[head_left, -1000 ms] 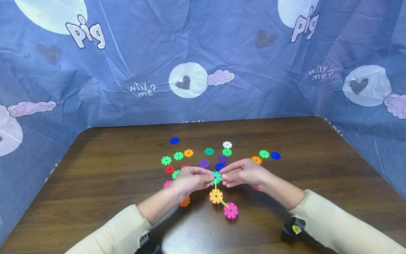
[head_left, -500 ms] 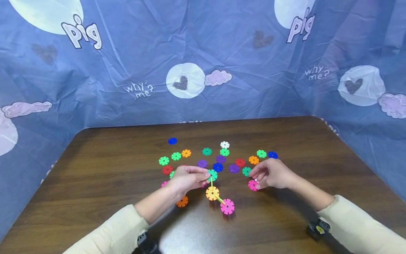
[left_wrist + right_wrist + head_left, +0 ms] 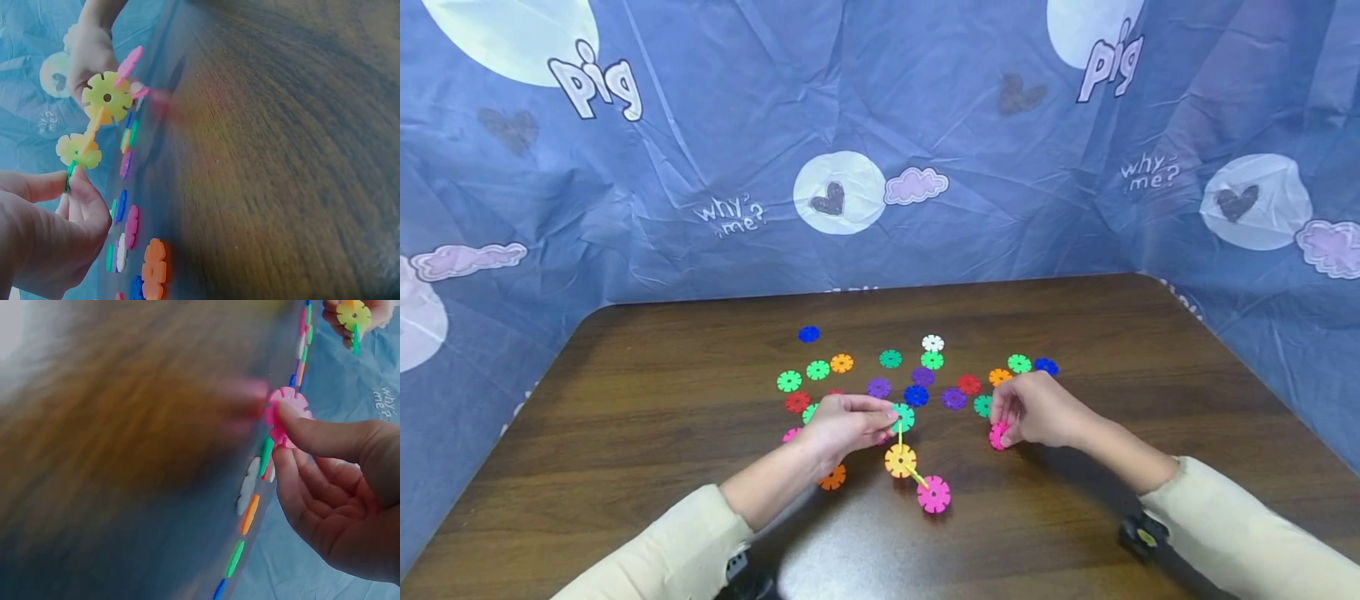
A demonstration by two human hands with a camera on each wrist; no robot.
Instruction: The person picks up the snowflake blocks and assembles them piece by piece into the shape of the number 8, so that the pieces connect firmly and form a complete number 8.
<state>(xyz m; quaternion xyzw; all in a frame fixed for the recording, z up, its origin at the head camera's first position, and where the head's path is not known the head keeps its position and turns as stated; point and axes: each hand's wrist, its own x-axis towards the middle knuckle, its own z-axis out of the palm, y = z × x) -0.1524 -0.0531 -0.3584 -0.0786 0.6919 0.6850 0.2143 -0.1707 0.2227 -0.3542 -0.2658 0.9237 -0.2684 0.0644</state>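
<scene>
1. Holds up the chain of notched discs [image 3: 900, 460] by its green end [image 3: 905, 417], clamped between thumb and fingers of the left hand [image 3: 844, 427].
2. Pinches a pink disc [image 3: 997, 437] right of the chain, with thumb and fingertips of the right hand [image 3: 1041, 410] together on it; cannot tell from here whether touching the table [image 3: 1037, 533].
3. Could drop the pink disc, probably from gripping so thin and smooth a piece near its rim.
4. Could work the chain's joints loose by letting its pink end [image 3: 933, 494] swing or knock, being held at the opposite end only.
5. Could nudge the loose green disc [image 3: 982, 406], also right of the chain, by lifting carelessly so close to it.
6. Shows fingers now pressed onto the pink disc, unlike half a second ago, when apart beside it.
7. Keeps the chain nearly in place, still pinched by the left hand.
</scene>
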